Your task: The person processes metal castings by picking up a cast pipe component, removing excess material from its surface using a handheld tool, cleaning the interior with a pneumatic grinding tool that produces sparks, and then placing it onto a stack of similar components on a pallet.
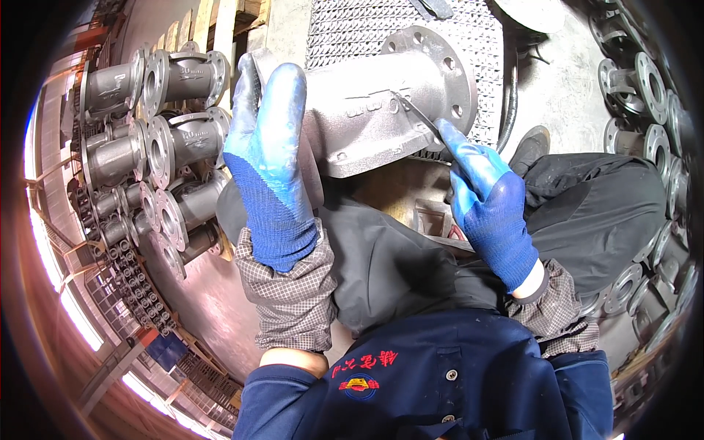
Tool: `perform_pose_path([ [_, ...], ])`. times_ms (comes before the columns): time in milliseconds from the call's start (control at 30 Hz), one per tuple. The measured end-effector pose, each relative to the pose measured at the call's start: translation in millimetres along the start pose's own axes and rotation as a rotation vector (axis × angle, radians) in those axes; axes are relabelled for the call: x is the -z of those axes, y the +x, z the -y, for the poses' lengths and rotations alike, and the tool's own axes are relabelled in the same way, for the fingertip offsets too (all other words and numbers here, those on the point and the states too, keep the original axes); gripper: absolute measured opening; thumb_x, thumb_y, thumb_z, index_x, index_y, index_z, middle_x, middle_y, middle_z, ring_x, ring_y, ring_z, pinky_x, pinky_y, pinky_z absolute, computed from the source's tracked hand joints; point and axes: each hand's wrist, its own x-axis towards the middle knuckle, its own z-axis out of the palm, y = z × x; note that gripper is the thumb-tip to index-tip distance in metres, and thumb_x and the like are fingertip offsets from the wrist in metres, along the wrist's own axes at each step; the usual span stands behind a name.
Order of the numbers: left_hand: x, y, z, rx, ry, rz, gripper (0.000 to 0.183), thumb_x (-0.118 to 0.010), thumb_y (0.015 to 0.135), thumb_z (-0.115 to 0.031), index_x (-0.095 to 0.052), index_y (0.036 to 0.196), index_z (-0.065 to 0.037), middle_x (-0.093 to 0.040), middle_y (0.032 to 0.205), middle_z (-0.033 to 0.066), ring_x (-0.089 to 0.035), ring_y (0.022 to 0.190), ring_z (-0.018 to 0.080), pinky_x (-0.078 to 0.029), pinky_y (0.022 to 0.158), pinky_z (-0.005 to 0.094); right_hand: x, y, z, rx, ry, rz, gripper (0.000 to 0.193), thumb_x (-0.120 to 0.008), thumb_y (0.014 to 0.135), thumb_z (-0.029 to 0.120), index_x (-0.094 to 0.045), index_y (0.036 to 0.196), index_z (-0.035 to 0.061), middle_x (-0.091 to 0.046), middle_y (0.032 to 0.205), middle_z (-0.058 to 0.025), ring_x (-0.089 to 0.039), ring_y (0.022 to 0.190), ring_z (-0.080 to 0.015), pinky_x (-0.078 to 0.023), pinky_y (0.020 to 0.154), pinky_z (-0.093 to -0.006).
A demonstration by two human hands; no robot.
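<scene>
A grey cast-metal flanged valve body (374, 110) lies on its side before me, a round bolt-holed flange (460, 81) at its right end. My left hand (275, 154), in a blue coated glove, holds the flange at the left end, its rim between straight digits. My right hand (485, 194), gloved alike, is closed round a slim dark hand tool (418, 114). The index finger stretches along it, and the tip meets the casting beside raised lettering. The tool's handle is hidden in the fist, so its exact kind cannot be told.
Similar flanged castings (187, 77) are stacked on the left, and more (649, 88) line the right side. A textured metal grating (352, 29) lies beyond the workpiece. A black hose (511, 110) runs beside it. My bent legs (396, 264) flank the work.
</scene>
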Motion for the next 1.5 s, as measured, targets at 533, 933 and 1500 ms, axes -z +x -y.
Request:
perform_pose_path([
  [533, 1, 0, 6, -0.089, 0.096, -0.006, 0.039, -0.051, 0.089, -0.002, -0.053, 0.128, 0.002, -0.054, 0.131, 0.0233, -0.052, 0.123, 0.0370, -0.041, 0.106, 0.0423, -4, 0, -3, 0.061, -0.119, -0.004, 0.048, -0.054, 0.078, -0.011, -0.061, 0.124, 0.0027, -0.065, 0.110, -0.0188, -0.066, 0.093, -0.0281, -0.052, 0.079, -0.0328],
  [933, -1, 0, 1, -0.067, 0.010, -0.038, 0.040, -0.053, 0.088, 0.000, -0.053, 0.128, 0.002, -0.054, 0.129, 0.0252, -0.053, 0.122, 0.0382, -0.041, 0.105, 0.0433, 3, 3, 11, 0.014, -0.262, 0.027, 0.050, -0.057, 0.077, -0.006, -0.062, 0.124, 0.0085, -0.066, 0.102, -0.0178, -0.065, 0.087, -0.0323, -0.053, 0.074, -0.0363],
  [1500, 2, 0, 2, -0.063, 0.051, -0.013, 0.038, -0.050, 0.089, -0.002, -0.054, 0.127, 0.002, -0.056, 0.128, 0.0241, -0.054, 0.121, 0.0379, -0.041, 0.105, 0.0422, 18, 15, 20, 0.049, -0.378, 0.065, 0.035, -0.059, 0.083, 0.006, -0.066, 0.118, 0.0117, -0.064, 0.081, -0.0122, -0.063, 0.072, -0.0298, -0.051, 0.063, -0.0385],
])
